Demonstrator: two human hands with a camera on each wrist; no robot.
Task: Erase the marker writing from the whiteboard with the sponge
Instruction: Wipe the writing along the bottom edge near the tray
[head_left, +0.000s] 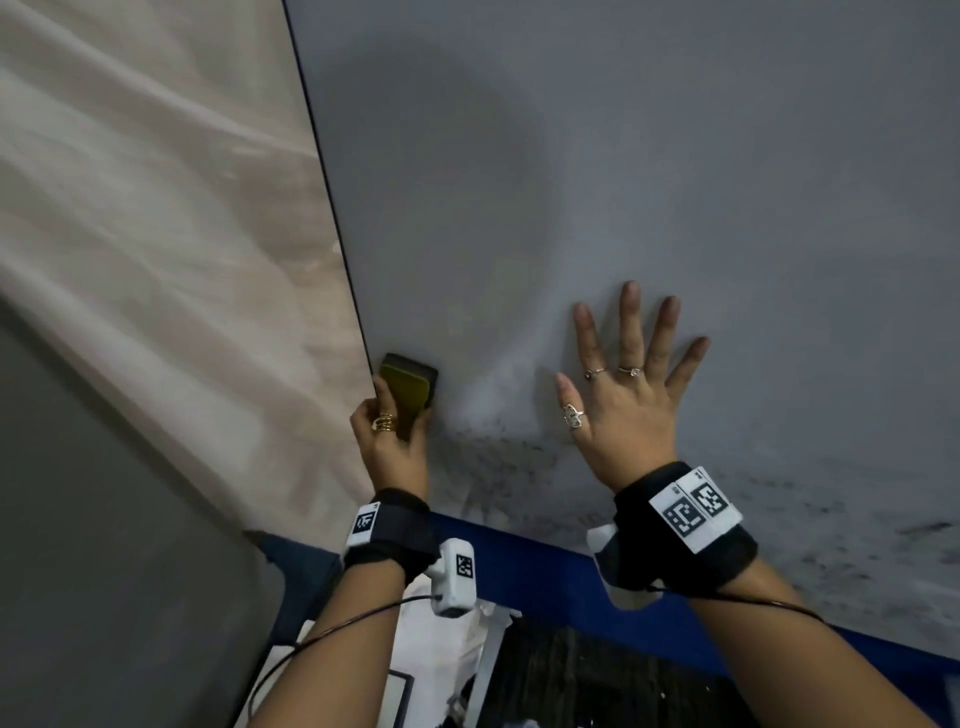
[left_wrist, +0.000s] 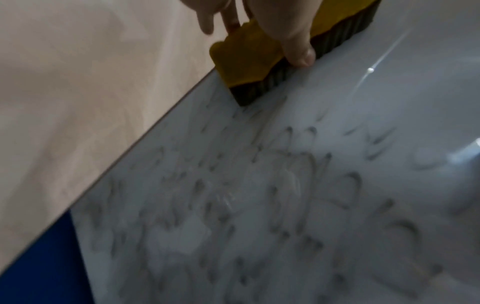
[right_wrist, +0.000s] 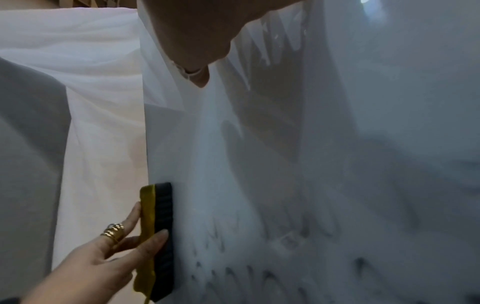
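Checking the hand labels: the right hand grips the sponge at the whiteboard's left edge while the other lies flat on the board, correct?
Not quite: the left hand grips the sponge at the whiteboard's left edge; the right hand lies flat on the board. The head view shows it.

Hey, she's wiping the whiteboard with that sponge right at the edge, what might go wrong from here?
The sponge, gripped by the left hand, sits at the whiteboard left edge, so a stroke could slip off. Grey smears below it suggest wiping may spread residue rather than lift it. The right hand lies flat near the smears and could pick up ink.
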